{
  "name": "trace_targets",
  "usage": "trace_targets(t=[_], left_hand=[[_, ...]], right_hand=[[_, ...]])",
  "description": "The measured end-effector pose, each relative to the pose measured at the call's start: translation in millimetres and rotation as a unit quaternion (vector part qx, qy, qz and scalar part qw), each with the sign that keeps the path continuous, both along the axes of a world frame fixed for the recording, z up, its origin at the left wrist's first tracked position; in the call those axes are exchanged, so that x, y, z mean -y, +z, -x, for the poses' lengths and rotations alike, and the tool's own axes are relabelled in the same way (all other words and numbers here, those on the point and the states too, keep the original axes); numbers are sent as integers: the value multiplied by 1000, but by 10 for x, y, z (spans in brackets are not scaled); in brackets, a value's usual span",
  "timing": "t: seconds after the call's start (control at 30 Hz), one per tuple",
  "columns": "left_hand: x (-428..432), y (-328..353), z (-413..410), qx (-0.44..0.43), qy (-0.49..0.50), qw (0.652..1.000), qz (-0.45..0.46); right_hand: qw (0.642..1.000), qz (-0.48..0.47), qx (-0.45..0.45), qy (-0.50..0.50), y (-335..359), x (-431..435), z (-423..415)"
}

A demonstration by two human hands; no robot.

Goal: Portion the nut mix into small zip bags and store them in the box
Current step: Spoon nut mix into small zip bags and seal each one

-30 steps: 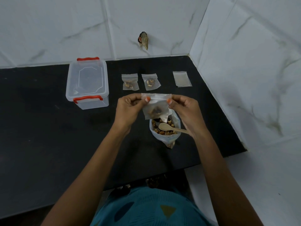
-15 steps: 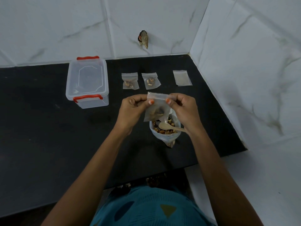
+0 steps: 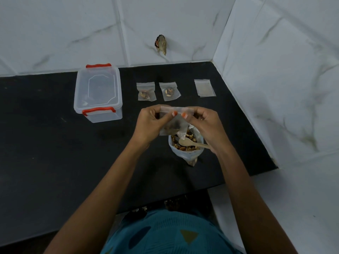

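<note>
Plastic zip bag (image 3: 173, 125) is hanging between left grip (image 3: 149, 123) and right grip (image 3: 206, 123), both pinching its top strip, so pressing evenly along the whole seal is looking wisest.

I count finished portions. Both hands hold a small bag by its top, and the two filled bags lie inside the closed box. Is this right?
No. The head view shows the two filled bags on the counter beside the closed box, not inside it. Left hand and right hand do hold a small bag by its top.
</note>
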State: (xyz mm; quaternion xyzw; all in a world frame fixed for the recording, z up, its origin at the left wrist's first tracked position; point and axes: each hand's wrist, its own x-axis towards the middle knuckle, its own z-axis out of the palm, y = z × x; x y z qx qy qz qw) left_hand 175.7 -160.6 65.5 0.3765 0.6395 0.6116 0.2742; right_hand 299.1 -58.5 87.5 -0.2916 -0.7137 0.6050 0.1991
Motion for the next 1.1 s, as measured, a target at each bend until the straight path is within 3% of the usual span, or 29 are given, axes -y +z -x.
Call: trace_targets(t=[0.2, 0.33, 0.57, 0.73, 0.93, 1.1], left_hand=[[10, -13, -23, 34, -3, 999, 2], [48, -51, -4, 64, 8, 998, -8], [79, -38, 36, 47, 28, 998, -16], [95, -70, 37, 89, 69, 993, -20], [70, -85, 12, 145, 6, 989, -22], [30, -36, -10, 92, 2, 996, -9]], right_hand=[[997, -70, 21, -23, -40, 27, 75], [996, -26, 7, -82, -25, 9, 85], [998, -27, 16, -57, -57, 28, 39], [997, 14, 9, -75, -86, -17, 4], [996, -24, 3, -89, -85, -16, 59], [996, -31, -1, -80, -73, -1, 93]])
